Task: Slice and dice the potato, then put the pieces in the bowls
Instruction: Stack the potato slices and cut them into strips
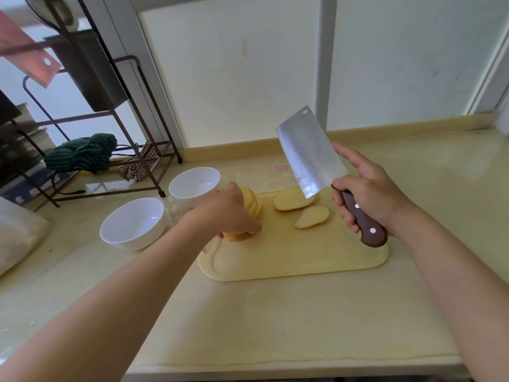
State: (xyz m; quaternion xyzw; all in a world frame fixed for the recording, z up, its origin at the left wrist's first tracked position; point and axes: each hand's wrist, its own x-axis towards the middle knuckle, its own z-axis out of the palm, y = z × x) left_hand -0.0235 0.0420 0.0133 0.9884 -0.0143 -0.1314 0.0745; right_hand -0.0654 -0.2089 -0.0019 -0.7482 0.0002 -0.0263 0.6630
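A fanned stack of pale yellow potato slices (254,205) is gripped by the left hand (228,213), its fingers curled down over the stack at the left end of a pale yellow plastic cutting board (303,257). A broad steel cleaver with a riveted dark wooden handle (309,150) is held by the right hand (369,194). The fingers are wrapped round the handle and the forefinger is stretched along the back of the blade, which is raised and tilted above the board.

Between the two hands, a thick rounded potato piece (292,201) and a flat oval potato slice (312,217) are seen lying on the board, just beside each other. The blade's lower corner is seen in front of the rounded piece; whether they touch cannot be told.

Two round white ceramic bowls are set off the board on a glossy cream stone counter (275,312): the far bowl (181,201) just beyond the left hand, the near bowl (129,245) beside the left forearm. Well to the left of that hand, a green striped cloth (82,153) is draped on a dark metal rack (137,150).
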